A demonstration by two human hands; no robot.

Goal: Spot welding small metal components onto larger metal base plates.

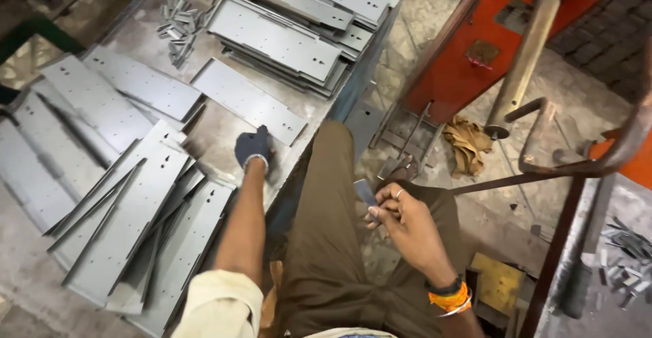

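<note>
On the far left, a worn metal workbench (224, 131) carries loose grey sheet-metal plates (136, 222), each long and flat with small punched holes. They lie fanned and overlapping, probably dropped one after another rather than stacked with care. Further back, a neater pile of plates (285, 39) sits squared up, with a scatter of small metal offcuts (178, 22) beside it.

Near the middle of the bench, the person's left hand (252, 149), in a dark glove, presses down on the near corner of a single plate (248, 100) that lies apart from both heaps. The glove likely guards against sharp edges. The fingers are curled close together over the plate's edge; whether they grip it or merely rest there cannot be told.

Moving right, past the person's olive-brown trouser leg (326, 243), the bare right hand (404, 219) hovers over the thigh. Its thumb and fingertips are pinched together on a small flat metal piece (364, 192), held upright. A ring shows on one finger and orange bands circle the wrist.

Beyond it, a crumpled brown rag (468, 144) lies on the dusty concrete floor (414, 46). Further right stand an orange-red machine frame (489, 32), a tan pipe (526, 56) leaning across it, and a rusty curved bar (598, 165). At the far right edge, another surface holds more metal scraps (625, 256).
</note>
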